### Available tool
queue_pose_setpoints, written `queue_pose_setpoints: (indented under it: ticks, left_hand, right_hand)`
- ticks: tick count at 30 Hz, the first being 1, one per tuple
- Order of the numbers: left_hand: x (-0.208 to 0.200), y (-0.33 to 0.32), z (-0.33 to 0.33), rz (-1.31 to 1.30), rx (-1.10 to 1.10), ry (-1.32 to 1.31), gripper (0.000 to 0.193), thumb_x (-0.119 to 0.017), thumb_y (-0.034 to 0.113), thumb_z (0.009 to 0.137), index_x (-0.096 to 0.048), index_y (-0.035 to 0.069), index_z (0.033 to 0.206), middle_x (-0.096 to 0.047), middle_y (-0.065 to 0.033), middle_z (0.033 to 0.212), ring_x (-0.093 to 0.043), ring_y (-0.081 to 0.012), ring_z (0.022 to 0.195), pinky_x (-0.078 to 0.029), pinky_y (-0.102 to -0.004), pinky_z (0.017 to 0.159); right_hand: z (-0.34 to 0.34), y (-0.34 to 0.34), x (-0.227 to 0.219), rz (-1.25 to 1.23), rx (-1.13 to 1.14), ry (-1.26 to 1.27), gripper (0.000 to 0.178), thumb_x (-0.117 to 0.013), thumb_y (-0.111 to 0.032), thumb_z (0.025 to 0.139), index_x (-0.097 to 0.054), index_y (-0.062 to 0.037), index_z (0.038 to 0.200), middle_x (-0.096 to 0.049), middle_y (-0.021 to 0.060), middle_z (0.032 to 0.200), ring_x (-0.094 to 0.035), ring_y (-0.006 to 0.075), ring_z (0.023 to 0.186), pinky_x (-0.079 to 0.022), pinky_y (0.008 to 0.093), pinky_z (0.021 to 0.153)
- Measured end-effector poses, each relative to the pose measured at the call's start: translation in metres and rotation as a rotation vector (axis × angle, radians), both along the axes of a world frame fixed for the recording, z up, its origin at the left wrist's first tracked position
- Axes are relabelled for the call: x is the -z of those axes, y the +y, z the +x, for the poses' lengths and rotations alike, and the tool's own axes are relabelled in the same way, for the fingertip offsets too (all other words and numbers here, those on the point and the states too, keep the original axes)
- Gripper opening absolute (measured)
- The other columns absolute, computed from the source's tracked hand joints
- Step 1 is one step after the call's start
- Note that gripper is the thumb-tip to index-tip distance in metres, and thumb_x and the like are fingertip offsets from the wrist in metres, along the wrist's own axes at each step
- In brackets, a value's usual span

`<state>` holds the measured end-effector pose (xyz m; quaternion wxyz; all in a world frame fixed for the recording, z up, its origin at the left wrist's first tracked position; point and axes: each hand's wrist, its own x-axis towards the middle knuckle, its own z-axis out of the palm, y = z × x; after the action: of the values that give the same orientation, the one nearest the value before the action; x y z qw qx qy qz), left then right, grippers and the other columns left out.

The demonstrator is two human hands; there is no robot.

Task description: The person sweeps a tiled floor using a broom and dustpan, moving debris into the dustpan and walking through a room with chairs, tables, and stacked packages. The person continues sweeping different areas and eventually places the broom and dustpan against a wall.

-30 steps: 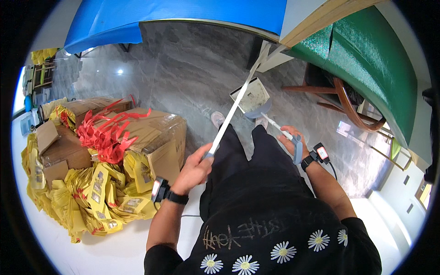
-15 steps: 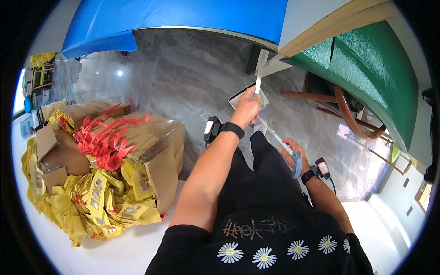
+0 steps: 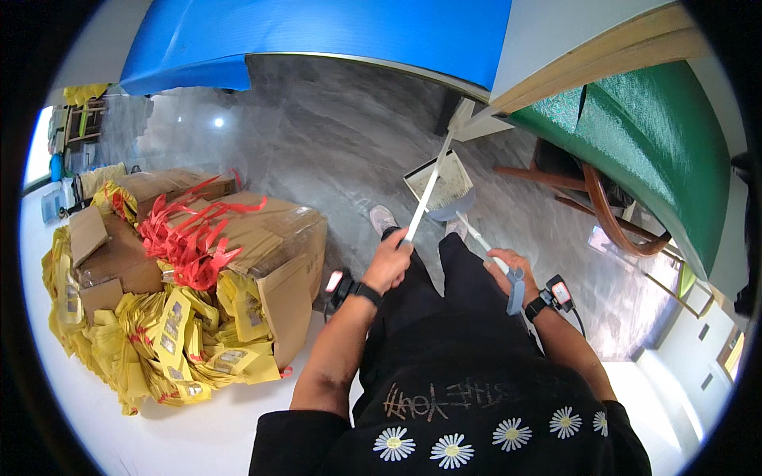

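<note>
My left hand (image 3: 389, 264) is closed around the near end of a long white pole (image 3: 426, 194). This pole slants away over a cream dustpan (image 3: 452, 176) lying on the floor, and I cannot tell where its far end joins. My right hand (image 3: 509, 272) grips the upper handle of a broom (image 3: 475, 232), which has a white shaft and a grey grip. A grey, fan-shaped head at the foot of the shaft meets the near edge of the dustpan, just in front of my shoes.
At left, a cardboard box (image 3: 278, 230) stands among yellow printed packets (image 3: 171, 341) and red ribbons (image 3: 186, 238). A blue-covered table (image 3: 333, 32) edges the far side. On the right are a green-covered surface (image 3: 659, 143) and a brown wooden chair (image 3: 603, 210).
My left hand has drawn back toward me and to the left, along with its arm. More of the dustpan shows now. My right hand has barely moved.
</note>
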<state>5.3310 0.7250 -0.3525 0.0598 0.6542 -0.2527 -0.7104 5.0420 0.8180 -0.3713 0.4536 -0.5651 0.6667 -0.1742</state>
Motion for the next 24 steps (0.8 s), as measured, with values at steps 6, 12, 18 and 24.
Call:
queue_pose_setpoints:
  ticks: [6,12,18,24]
  left_hand:
    - [-0.046,0.054,0.047,0.085,-0.030,-0.051,0.045,-0.053,0.017,0.095,-0.051,0.014,0.140,-0.045,0.0014,0.056,-0.039,-0.0089,0.038,-0.030,-0.0265,0.035]
    - [-0.095,0.059,0.076,0.030,-0.001,-0.080,0.045,-0.055,0.017,0.095,-0.052,0.015,0.140,-0.048,0.0041,0.063,-0.041,-0.0064,0.046,-0.033,-0.0242,0.040]
    - [-0.108,0.064,0.105,-0.307,0.327,-0.281,0.045,-0.056,0.016,0.095,-0.052,0.013,0.139,-0.052,0.0010,0.067,-0.045,-0.0092,0.051,-0.038,-0.0264,0.046]
    - [-0.119,0.045,0.123,-0.451,0.558,-0.532,0.047,-0.061,0.019,0.085,-0.058,0.011,0.131,-0.068,-0.0243,0.094,-0.065,-0.0423,0.091,-0.052,-0.0468,0.081]
  right_hand:
    - [0.004,0.004,-0.004,0.003,-0.010,-0.021,0.026,-0.070,-0.020,0.085,-0.068,-0.0040,0.106,-0.068,0.0187,0.098,-0.066,0.0340,0.091,-0.052,0.0377,0.082]
    - [0.002,0.005,-0.003,0.026,0.067,-0.070,0.026,-0.068,-0.017,0.085,-0.067,-0.0028,0.106,-0.068,0.0180,0.102,-0.066,0.0316,0.097,-0.050,0.0372,0.087]
    - [-0.006,0.000,-0.017,0.119,0.158,-0.073,0.025,-0.068,-0.018,0.086,-0.068,-0.0044,0.106,-0.069,0.0171,0.105,-0.066,0.0299,0.098,-0.050,0.0362,0.087]
    - [0.000,-0.008,-0.030,0.173,0.205,-0.018,0.024,-0.068,-0.019,0.086,-0.069,-0.0065,0.107,-0.069,0.0128,0.099,-0.066,0.0246,0.094,-0.050,0.0338,0.084]
